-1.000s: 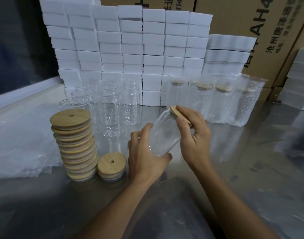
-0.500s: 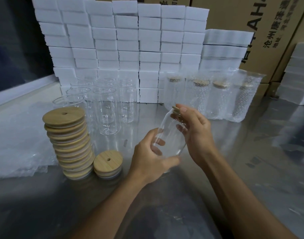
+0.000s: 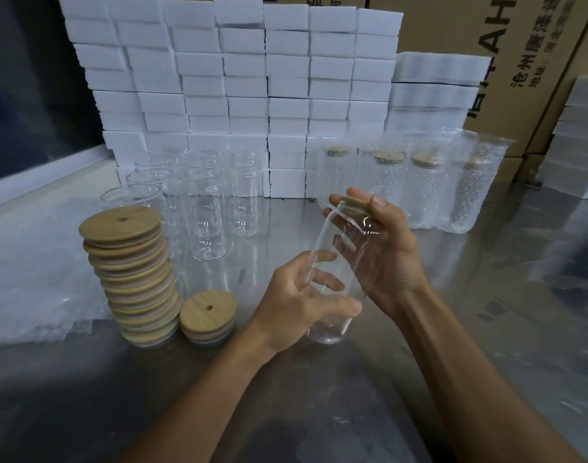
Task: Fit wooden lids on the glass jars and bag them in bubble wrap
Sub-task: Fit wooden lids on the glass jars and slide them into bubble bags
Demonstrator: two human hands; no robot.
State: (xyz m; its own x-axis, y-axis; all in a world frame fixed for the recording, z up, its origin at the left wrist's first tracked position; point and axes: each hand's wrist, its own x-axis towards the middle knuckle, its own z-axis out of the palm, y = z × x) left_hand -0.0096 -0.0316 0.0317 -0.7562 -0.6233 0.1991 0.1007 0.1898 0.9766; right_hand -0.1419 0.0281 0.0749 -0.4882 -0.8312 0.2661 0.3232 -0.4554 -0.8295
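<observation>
Above the middle of the steel tabletop [image 3: 486,329], the left hand [image 3: 296,305] grips a glass jar [image 3: 336,272] while the right hand [image 3: 382,248] clamps its wooden lid [image 3: 354,202] on; bagging likely follows, needing a bubble-wrap bag.

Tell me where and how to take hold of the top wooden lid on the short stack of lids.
Pinch the round wooden lid by its thin rim, coming down from above with fingers on its front and right edges. It lies flat on the short stack and has only a small centre hole to hold. The tall lid stack stands close against its left, so that side looks cramped for fingers.
</observation>
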